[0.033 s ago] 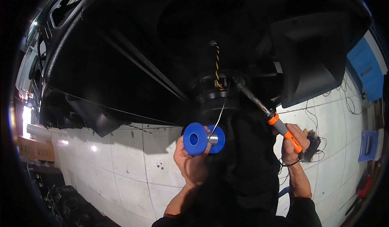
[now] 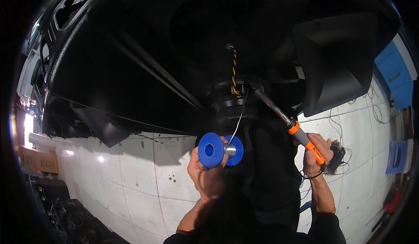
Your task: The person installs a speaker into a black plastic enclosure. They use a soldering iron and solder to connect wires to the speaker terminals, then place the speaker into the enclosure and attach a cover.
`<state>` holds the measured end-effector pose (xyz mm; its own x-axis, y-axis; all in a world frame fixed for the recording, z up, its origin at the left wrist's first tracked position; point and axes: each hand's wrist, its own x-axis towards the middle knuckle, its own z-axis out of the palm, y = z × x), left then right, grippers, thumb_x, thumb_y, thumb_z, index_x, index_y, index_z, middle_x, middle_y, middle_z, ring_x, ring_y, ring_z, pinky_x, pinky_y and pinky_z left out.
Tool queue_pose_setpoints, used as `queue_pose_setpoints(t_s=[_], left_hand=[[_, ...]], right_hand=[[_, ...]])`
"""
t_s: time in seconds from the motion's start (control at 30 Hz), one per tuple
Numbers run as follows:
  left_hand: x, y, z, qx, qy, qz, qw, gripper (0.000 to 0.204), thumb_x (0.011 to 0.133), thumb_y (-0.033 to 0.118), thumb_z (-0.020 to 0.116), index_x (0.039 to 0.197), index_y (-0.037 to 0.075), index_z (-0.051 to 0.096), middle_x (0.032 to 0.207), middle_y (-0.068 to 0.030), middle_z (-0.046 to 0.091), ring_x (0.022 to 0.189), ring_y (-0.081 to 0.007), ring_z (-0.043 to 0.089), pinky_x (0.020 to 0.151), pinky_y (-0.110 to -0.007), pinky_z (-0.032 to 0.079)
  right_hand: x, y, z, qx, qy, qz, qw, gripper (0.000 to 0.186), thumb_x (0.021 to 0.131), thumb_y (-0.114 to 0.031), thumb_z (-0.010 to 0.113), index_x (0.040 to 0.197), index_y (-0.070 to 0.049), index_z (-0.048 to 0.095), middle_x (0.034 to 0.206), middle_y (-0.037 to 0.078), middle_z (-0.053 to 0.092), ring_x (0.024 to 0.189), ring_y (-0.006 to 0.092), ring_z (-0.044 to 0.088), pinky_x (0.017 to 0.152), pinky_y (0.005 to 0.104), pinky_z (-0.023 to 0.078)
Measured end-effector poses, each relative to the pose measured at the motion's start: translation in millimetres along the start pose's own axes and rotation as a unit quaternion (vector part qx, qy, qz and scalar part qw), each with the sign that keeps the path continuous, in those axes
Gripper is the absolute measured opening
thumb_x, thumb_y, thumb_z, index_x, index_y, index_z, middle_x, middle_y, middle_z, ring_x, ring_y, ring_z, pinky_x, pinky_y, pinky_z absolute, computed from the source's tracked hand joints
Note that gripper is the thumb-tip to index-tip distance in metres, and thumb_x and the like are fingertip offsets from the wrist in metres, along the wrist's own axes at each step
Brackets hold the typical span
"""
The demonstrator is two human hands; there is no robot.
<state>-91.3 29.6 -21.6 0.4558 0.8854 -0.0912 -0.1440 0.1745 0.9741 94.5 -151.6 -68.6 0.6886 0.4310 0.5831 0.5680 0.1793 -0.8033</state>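
Observation:
My left hand (image 2: 203,178) grips a blue spool of solder wire (image 2: 211,150); a silver strand rises from it to the terminals (image 2: 237,90) on a black round speaker driver (image 2: 231,113). A twisted yellow and black wire (image 2: 234,67) runs down to those terminals. My right hand (image 2: 314,156) holds an orange and grey soldering iron (image 2: 301,135), its metal end reaching up beside the terminals and the solder strand. Whether the tip touches them I cannot tell.
Above is a large black speaker cabinet (image 2: 131,34) with a square horn (image 2: 331,65). On the white tiled floor (image 2: 131,174) lie cables and a small black device (image 2: 336,159). Cardboard boxes (image 2: 43,159) sit at left; blue objects (image 2: 397,156) at right.

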Motion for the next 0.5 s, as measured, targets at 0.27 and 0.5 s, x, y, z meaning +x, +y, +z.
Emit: queue_pose_setpoints(t_s=[0.27,0.5], left_hand=[[-2,-22,2,-0.010,-0.022,0.058,0.998,0.043,0.083,-0.001,0.074,0.121,-0.001,0.054,0.122,-0.0205,0.067,0.117,-0.0320,0.065,0.111,-0.050,0.046],[-5,-25,13,-0.037,-0.001,0.058,0.998,0.035,0.081,-0.007,0.073,0.112,0.002,0.058,0.120,-0.0208,0.069,0.117,-0.0300,0.067,0.110,-0.050,0.047]], right_hand=[[3,13,-5,-0.012,-0.027,0.003,1.000,0.044,0.092,-0.031,0.069,0.109,0.010,0.069,0.095,0.024,0.072,0.081,0.0308,0.072,0.075,0.0349,0.058],[7,18,-8,-0.035,-0.043,-0.017,0.998,0.043,0.090,-0.030,0.072,0.110,0.008,0.070,0.097,0.026,0.072,0.084,0.0332,0.073,0.075,0.0350,0.058]])
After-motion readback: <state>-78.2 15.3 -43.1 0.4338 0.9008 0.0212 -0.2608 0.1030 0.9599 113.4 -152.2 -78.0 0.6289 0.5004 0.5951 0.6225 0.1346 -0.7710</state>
